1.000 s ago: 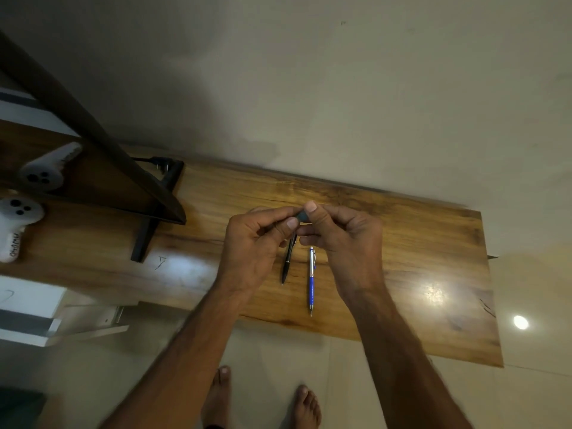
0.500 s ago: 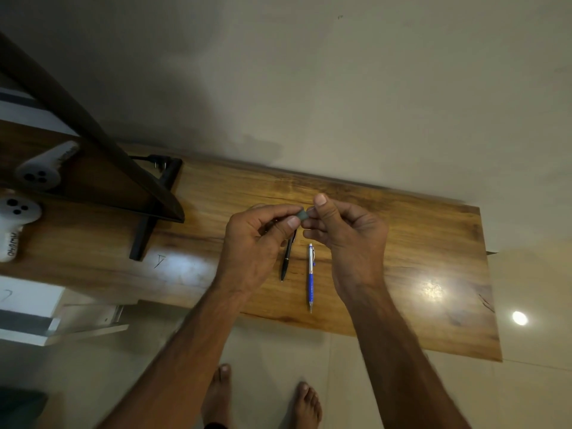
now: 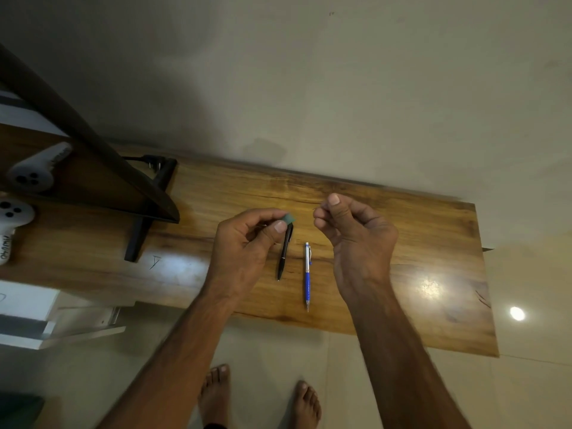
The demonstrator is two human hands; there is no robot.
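small grey-green piece (image 3: 290,218) is up off the table, pinched at the tips of the left hand (image 3: 247,246), thumb under, index finger over; other left fingers curled loosely behind it. It sits right above the top end of the black pen (image 3: 284,258), can't tell if they touch

right hand (image 3: 356,239) is apart from the left with a clear gap between them, at about the same height. Thumb and index tip pressed together on a thin dark sliver (image 3: 315,209) (too small to say what it is), remaining fingers curled into the palm

black pen lies flat on the wooden table (image 3: 418,243), tip toward the near edge. blue mechanical pencil (image 3: 307,277) lies just beside it on the right, roughly parallel, not touching, tip also toward the near edge. Both lie between the two wrists

far left: black stand (image 3: 145,230) on the table, white controller (image 3: 12,218) beside it, second one on the shelf above. Bare feet (image 3: 216,391) on the tiled floor below the table edge
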